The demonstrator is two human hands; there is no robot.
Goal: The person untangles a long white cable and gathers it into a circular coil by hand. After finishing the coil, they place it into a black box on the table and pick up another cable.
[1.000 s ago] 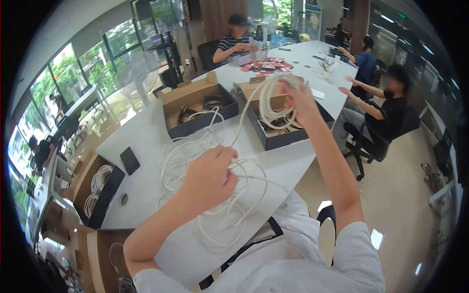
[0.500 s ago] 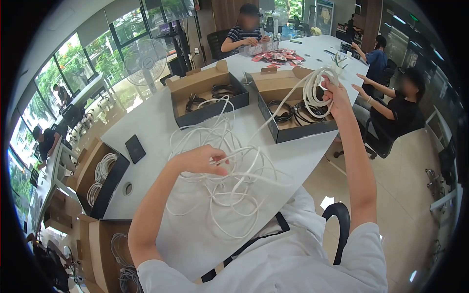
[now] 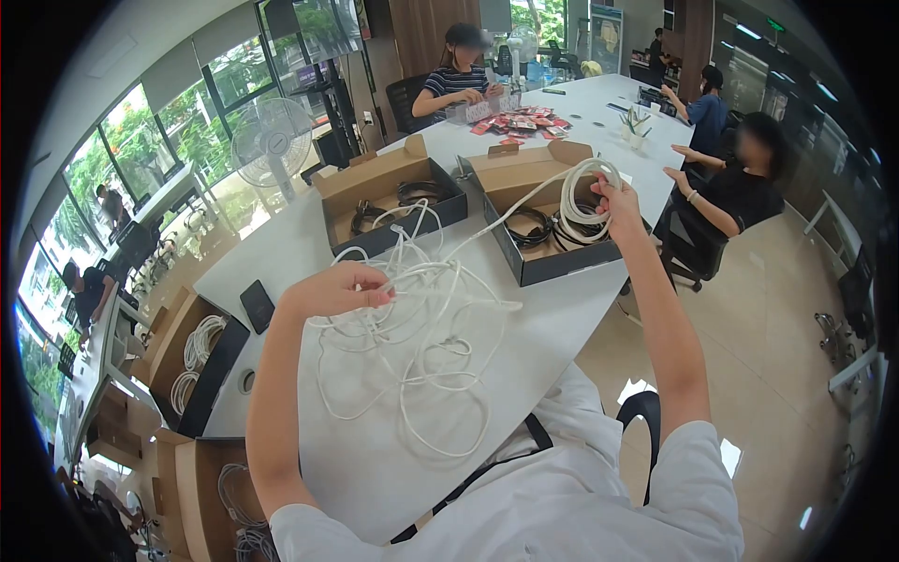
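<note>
The white cable [image 3: 421, 347] lies in a loose tangle on the table [image 3: 281, 245] in front of me, and one strand rises from it to the coil [image 3: 573, 199] I hold up over the right box [image 3: 552, 267]. My right hand [image 3: 620, 212] is closed around that coil; my left hand [image 3: 337, 288] is well apart from it, pinching a few strands at the top of the tangle. The loops cross over each other in many places, so I judge that pulling the rising strand taut could cinch them into a knot, or drag the whole heap along. The nearest loops lie close to the table's near edge and could slide off toward my lap. The coil hangs just above the black cables [image 3: 529, 225] in the box and might catch on them or on a flap. There is open tabletop to my left, toward the black pad [image 3: 256, 305]; to the right, the box sits near the edge, and a seated person [image 3: 740, 183] is beyond it.
</note>
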